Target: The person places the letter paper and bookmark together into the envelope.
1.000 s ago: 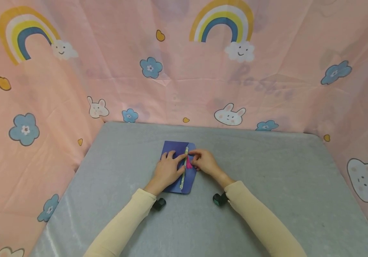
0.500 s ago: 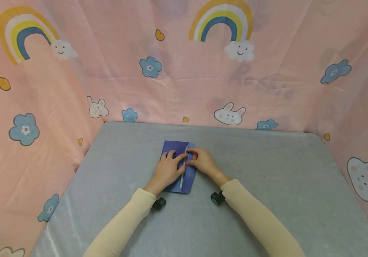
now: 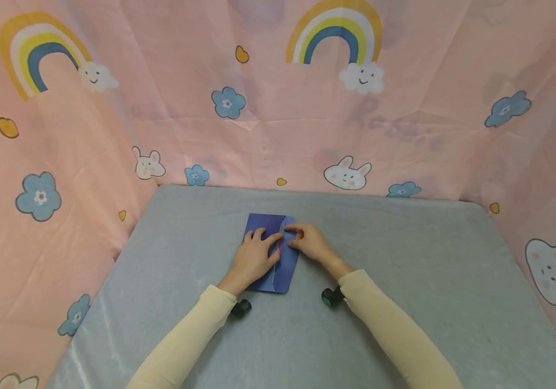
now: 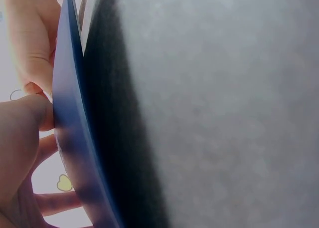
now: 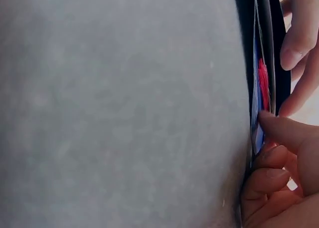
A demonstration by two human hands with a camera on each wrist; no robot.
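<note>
A blue-purple envelope (image 3: 264, 221) lies on the table in the head view, its lighter flap (image 3: 285, 278) opened out to the right. My left hand (image 3: 252, 256) rests on the envelope's body with fingers spread. Only a thin edge of a card shows at the envelope's mouth. A pink-red tassel (image 5: 263, 81) hangs there, clearest in the right wrist view. Over the flap is my right hand (image 3: 311, 243), index finger reaching to the mouth, thumb a little apart from it. In the right wrist view its thumb touches the flap beside the tassel, and other fingers are bent.
A grey cloth covers the table (image 3: 404, 281). Behind it and at both sides hangs a pink curtain (image 3: 278, 140) printed with rainbows, flowers and rabbits. Dark wrist cameras (image 3: 330, 297) sit under both cream sleeves (image 3: 394, 329).
The patterned card strip has slid left into the envelope, leaving a thinner edge. Less of the tassel shows than a second ago. The right hand moved left, then back right; the left stayed put.
</note>
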